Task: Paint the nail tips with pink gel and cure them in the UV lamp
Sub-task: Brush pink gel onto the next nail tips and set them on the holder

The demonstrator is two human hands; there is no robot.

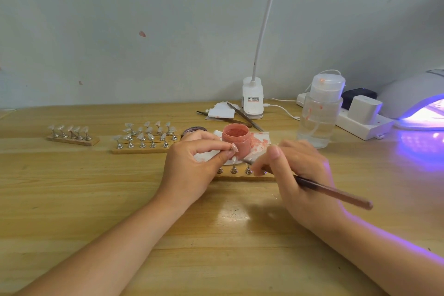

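My left hand (194,163) pinches a small metal stand that carries a pale nail tip (234,147), held just in front of the open jar of pink gel (236,140). My right hand (298,175) grips a brown brush (336,193), whose tip points left toward that nail tip. Beneath both hands lies a wooden strip (242,176) with metal stands (234,170) and another nail tip (233,160). At the far right the white UV lamp (415,101) glows purple.
Two more wooden strips with clear nail tips, one (73,138) at the left and one (144,144) nearer the middle. A stained paper (260,143) lies behind the jar. A clear pump bottle (320,110), power strip (360,122), clip lamp (252,101), tweezers (242,115) and jar lid (192,130) stand behind.
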